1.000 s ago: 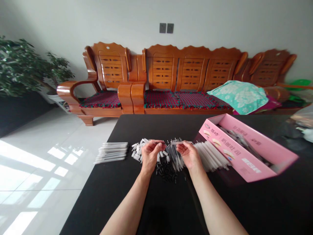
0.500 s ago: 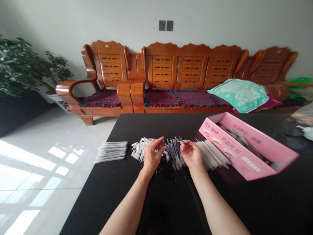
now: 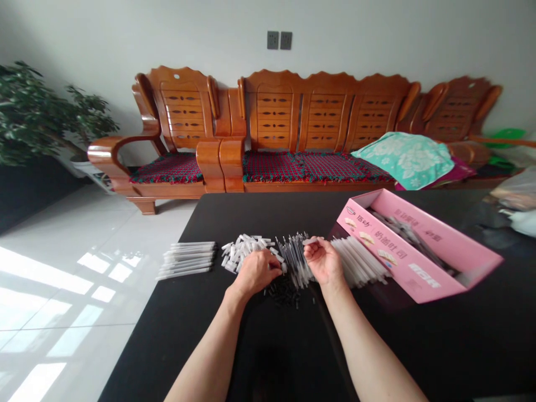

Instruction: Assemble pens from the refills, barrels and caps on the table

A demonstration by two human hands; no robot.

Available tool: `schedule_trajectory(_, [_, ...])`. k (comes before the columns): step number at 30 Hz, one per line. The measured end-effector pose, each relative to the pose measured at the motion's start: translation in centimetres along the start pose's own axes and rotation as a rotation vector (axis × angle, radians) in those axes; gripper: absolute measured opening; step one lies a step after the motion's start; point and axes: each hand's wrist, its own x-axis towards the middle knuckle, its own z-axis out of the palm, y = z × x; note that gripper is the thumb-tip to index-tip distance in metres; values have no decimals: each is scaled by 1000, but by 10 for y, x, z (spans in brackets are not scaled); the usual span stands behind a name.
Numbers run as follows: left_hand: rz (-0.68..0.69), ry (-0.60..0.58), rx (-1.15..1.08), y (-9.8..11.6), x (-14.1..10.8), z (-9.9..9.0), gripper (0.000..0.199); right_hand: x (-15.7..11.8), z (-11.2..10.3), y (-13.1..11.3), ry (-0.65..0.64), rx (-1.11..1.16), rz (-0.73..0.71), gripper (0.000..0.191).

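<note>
My right hand (image 3: 325,261) is closed, palm up, around a whitish pen barrel (image 3: 309,242) whose end sticks out past the fingertips. My left hand (image 3: 257,271) reaches down with thumb and fingers drawn together at the edge of the small black plugs (image 3: 282,295). What is between those fingertips is hidden. Just behind it lies a heap of white pen caps (image 3: 243,249). Thin pen refills (image 3: 293,254) lie in a row between my hands. To the right of my right hand are several empty translucent pen barrels (image 3: 360,262).
Finished-looking pens with dark ends (image 3: 188,260) lie stacked at the left of the black table (image 3: 201,340). A pink box (image 3: 397,262) holding more dark slender items stands at the right. Behind the table is a wooden sofa (image 3: 276,120) with a turquoise cloth (image 3: 408,159).
My left hand has dropped from a raised, half-open pose near the refills to the black plugs, its fingers closing together. My right hand stays nearly in place with the barrel.
</note>
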Motion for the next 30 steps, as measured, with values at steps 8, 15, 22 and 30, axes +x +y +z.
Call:
schedule_trajectory(8, [-40, 19, -78, -1, 1, 6, 10, 0, 1, 2, 0, -6, 18, 11])
schedule_trajectory(15, [-377, 72, -1065, -5, 6, -4, 18, -2, 4, 4, -8, -29, 11, 3])
schedule_trajectory(22, [-467, 141, -1359, -6, 7, -5, 23, -1, 3, 11, -84, -93, -15, 6])
schedule_trajectory(30, [-445, 71, -1360, -1, 5, 2, 22, -2, 4, 16, -122, -218, -76, 13])
